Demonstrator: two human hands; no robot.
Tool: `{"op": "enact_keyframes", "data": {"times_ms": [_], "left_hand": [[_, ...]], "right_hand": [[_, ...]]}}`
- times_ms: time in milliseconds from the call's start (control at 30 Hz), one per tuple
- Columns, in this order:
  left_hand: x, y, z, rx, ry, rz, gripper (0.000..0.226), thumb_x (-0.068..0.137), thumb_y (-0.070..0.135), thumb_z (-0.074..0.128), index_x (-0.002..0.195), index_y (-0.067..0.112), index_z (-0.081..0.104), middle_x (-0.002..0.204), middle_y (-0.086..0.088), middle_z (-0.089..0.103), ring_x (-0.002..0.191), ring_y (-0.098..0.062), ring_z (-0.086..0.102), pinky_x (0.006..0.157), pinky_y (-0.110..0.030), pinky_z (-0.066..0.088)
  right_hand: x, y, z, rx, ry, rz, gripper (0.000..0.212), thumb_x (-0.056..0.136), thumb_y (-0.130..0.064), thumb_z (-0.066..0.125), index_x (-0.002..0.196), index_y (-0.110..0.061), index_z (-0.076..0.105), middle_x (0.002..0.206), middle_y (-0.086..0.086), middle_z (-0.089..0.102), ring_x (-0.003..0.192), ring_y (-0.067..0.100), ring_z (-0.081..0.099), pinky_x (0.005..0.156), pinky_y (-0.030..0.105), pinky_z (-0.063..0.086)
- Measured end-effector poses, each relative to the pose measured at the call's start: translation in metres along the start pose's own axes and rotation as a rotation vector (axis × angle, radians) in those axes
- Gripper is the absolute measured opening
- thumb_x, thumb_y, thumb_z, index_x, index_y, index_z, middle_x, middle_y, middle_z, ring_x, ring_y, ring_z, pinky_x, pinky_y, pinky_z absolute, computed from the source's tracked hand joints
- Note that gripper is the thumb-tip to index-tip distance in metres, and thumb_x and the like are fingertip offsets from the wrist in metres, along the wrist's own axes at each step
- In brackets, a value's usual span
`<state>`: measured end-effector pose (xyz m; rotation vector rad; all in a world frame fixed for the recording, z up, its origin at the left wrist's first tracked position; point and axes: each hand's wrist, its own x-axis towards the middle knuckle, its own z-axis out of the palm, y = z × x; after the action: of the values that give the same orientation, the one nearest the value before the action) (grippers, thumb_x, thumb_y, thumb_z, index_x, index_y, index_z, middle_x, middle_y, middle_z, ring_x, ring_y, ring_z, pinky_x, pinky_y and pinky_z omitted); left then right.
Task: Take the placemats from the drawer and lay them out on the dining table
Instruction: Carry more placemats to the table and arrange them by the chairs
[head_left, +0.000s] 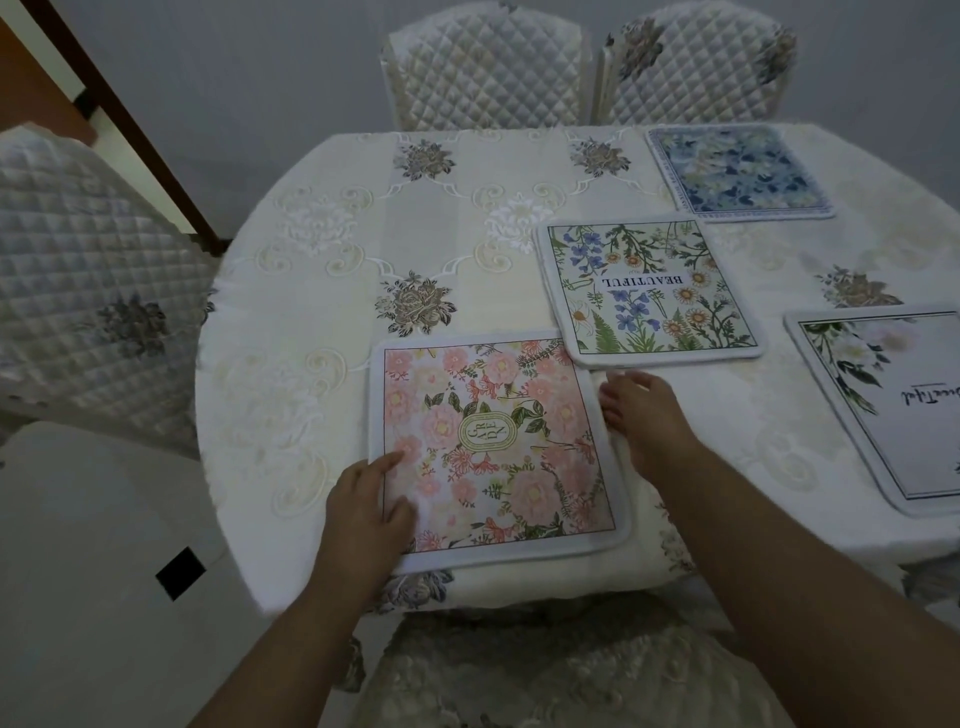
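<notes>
Left hand lies flat, fingers straight, thumb apart; right hand reaches ahead, fingers loosely extended, palm down.

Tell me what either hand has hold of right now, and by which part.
Nothing is gripped. The left hand rests flat on the pink floral placemat at its near left edge; the right hand lies open beside its right edge.

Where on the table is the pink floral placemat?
The pink floral placemat lies at the table's near edge, between both hands, just near-left of the BEAUTIFUL placemat.
</notes>
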<state>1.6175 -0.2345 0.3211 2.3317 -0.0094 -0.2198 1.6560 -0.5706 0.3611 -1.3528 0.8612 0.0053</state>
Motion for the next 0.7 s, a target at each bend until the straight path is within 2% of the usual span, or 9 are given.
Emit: {"op": "enact_keyframes", "data": {"times_ms": [133, 200, 267, 333, 367, 433, 500, 633, 700], "left_hand": [[0.001, 0.0, 0.001, -0.003, 0.009, -0.002, 0.054, 0.091, 0.019, 0.066, 0.143, 0.029, 0.053, 0.131, 0.001, 0.049, 0.119, -0.014, 0.045, 0.104, -0.032, 0.036], [0.001, -0.001, 0.001, -0.011, 0.004, -0.009, 0.055, 0.091, 0.02, 0.066, 0.144, 0.029, 0.053, 0.131, 0.0, 0.049, 0.119, -0.015, 0.046, 0.105, -0.033, 0.038], [0.002, -0.002, 0.001, -0.009, -0.002, -0.007, 0.055, 0.091, 0.019, 0.065, 0.144, 0.028, 0.053, 0.131, -0.001, 0.049, 0.12, -0.018, 0.048, 0.107, -0.038, 0.041], [0.002, -0.002, 0.0, -0.005, -0.008, 0.001, 0.054, 0.092, 0.02, 0.065, 0.144, 0.029, 0.052, 0.13, 0.0, 0.049, 0.121, -0.018, 0.048, 0.107, -0.041, 0.043], [0.002, -0.002, 0.0, -0.008, -0.011, 0.007, 0.054, 0.093, 0.019, 0.064, 0.145, 0.029, 0.052, 0.131, 0.001, 0.049, 0.122, -0.017, 0.048, 0.108, -0.041, 0.043], [0.002, -0.002, 0.0, -0.014, -0.015, 0.02, 0.054, 0.093, 0.018, 0.064, 0.145, 0.029, 0.052, 0.133, 0.001, 0.048, 0.123, -0.016, 0.047, 0.108, -0.04, 0.042], [0.001, -0.002, -0.001, -0.013, -0.018, 0.034, 0.054, 0.094, 0.018, 0.063, 0.146, 0.03, 0.051, 0.132, 0.004, 0.047, 0.122, -0.013, 0.046, 0.108, -0.039, 0.043], [0.001, -0.003, -0.001, -0.012, -0.022, 0.036, 0.054, 0.096, 0.02, 0.061, 0.147, 0.033, 0.049, 0.133, 0.004, 0.048, 0.124, -0.013, 0.046, 0.109, -0.042, 0.045], [0.001, -0.005, 0.0, -0.004, -0.033, 0.032, 0.053, 0.097, 0.022, 0.06, 0.147, 0.035, 0.048, 0.135, 0.003, 0.048, 0.125, -0.015, 0.047, 0.109, -0.044, 0.046]], "right_hand": [[0.019, -0.012, 0.015, 0.264, 0.009, 0.007, 0.042, 0.095, -0.007, 0.062, 0.133, -0.017, 0.046, 0.093, 0.011, 0.065, 0.082, 0.018, 0.063, 0.074, 0.028, 0.056], [0.023, -0.014, 0.021, 0.345, -0.015, 0.063, 0.041, 0.094, -0.004, 0.062, 0.134, -0.009, 0.055, 0.091, 0.011, 0.069, 0.078, 0.019, 0.065, 0.069, 0.026, 0.054], [0.027, -0.013, 0.023, 0.285, 0.033, 0.039, 0.038, 0.095, -0.005, 0.061, 0.133, -0.002, 0.06, 0.104, 0.015, 0.072, 0.092, 0.028, 0.07, 0.076, 0.027, 0.053], [0.03, -0.012, 0.023, 0.289, 0.077, 0.012, 0.033, 0.1, -0.011, 0.055, 0.132, -0.007, 0.063, 0.136, 0.014, 0.061, 0.124, 0.031, 0.059, 0.101, 0.03, 0.044], [0.028, -0.011, 0.024, 0.118, 0.087, -0.043, 0.032, 0.101, -0.014, 0.053, 0.132, -0.011, 0.064, 0.143, 0.011, 0.056, 0.13, 0.028, 0.055, 0.108, 0.03, 0.037], [0.034, -0.01, 0.021, 0.104, 0.127, -0.101, 0.031, 0.1, -0.012, 0.055, 0.129, -0.01, 0.065, 0.138, 0.011, 0.061, 0.118, 0.023, 0.062, 0.107, 0.03, 0.042], [0.037, -0.01, 0.015, 0.257, 0.168, -0.04, 0.033, 0.095, -0.004, 0.057, 0.127, -0.001, 0.064, 0.132, 0.019, 0.063, 0.108, 0.023, 0.067, 0.102, 0.031, 0.048], [0.042, -0.011, -0.015, 0.086, 0.246, -0.058, 0.032, 0.097, -0.003, 0.056, 0.127, -0.001, 0.066, 0.136, 0.015, 0.062, 0.123, 0.028, 0.059, 0.106, 0.017, 0.035], [0.041, -0.007, -0.025, 0.148, 0.237, -0.061, 0.033, 0.095, -0.004, 0.059, 0.128, -0.005, 0.067, 0.136, 0.012, 0.063, 0.123, 0.028, 0.06, 0.106, 0.024, 0.04]]}}
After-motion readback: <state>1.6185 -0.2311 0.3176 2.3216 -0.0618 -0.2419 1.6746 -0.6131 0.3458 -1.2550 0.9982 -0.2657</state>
